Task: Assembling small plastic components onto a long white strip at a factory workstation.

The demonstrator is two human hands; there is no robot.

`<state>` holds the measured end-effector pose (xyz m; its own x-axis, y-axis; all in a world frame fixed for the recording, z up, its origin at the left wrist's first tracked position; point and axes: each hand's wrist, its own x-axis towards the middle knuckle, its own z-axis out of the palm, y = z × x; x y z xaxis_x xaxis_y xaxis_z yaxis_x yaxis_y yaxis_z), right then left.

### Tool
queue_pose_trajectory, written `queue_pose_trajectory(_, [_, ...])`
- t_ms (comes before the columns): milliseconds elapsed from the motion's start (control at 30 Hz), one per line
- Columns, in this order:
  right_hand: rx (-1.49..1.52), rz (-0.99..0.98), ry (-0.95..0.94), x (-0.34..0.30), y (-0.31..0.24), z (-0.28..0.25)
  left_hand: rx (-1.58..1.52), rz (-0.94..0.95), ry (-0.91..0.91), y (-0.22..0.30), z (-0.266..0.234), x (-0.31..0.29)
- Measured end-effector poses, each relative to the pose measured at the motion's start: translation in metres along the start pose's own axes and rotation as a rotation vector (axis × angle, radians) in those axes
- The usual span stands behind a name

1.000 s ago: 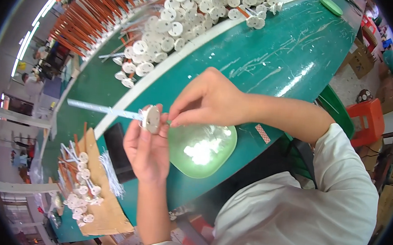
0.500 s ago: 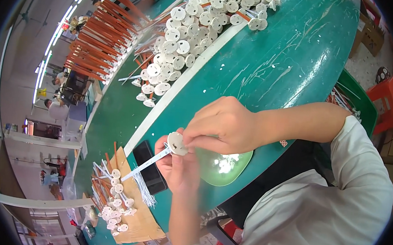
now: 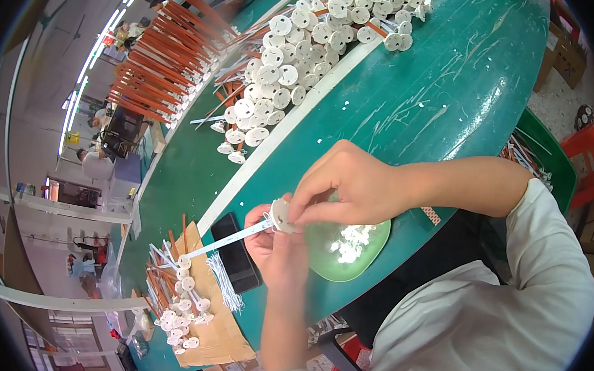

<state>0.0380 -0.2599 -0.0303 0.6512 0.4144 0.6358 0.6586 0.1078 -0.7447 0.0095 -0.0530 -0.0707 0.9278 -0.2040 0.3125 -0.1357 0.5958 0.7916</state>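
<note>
A round white disc with small slots (image 3: 280,214) is pinched between the thumb and fingers of my left hand (image 3: 285,260). From behind the disc a narrow white strip (image 3: 228,239) sticks out to the lower left. My right hand (image 3: 355,186) is closed in a pinch, its fingertips at the disc's right edge; whatever they hold is hidden. Just below my right hand sits a light green dish (image 3: 329,272) with small white pieces (image 3: 353,243) in it.
A large heap of similar white discs (image 3: 274,70) lies along a white ledge (image 3: 291,118). At the lower left, cardboard (image 3: 221,335) carries several discs and white ties (image 3: 225,284), beside a black phone (image 3: 237,250). A green bin (image 3: 556,172) stands at the right.
The view has shifted slightly. My right hand has drawn up a little, uncovering the white pieces in the dish. My left hand still holds the disc, now turned more edge-on.
</note>
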Motion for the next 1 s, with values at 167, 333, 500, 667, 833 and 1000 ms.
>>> queue_pose_trajectory(167, [-0.199, -0.090, 0.016, -0.002, 0.000, 0.001, -0.032, -0.024, 0.011, 0.000, 0.002, 0.001])
queue_pose_trajectory(333, [-0.372, -0.346, 0.160, -0.005, 0.013, 0.011, -0.041, -0.002, 0.029, -0.005, 0.004, 0.002])
queue_pose_trajectory(500, [-0.435, -0.404, 0.177, -0.007, 0.013, 0.014, -0.056, 0.024, 0.066, -0.009, 0.010, -0.002])
queue_pose_trajectory(667, [-0.468, -0.433, 0.194, -0.008, 0.011, 0.017, -0.019, 0.043, 0.097, -0.011, 0.013, -0.005])
queue_pose_trajectory(833, [-0.529, -0.490, 0.227, -0.010, 0.013, 0.022, -0.001, 0.019, 0.136, -0.011, 0.017, -0.007])
queue_pose_trajectory(1000, [-0.536, -0.486, 0.242, -0.011, 0.010, 0.019, 0.021, 0.017, 0.135, -0.014, 0.021, -0.005])
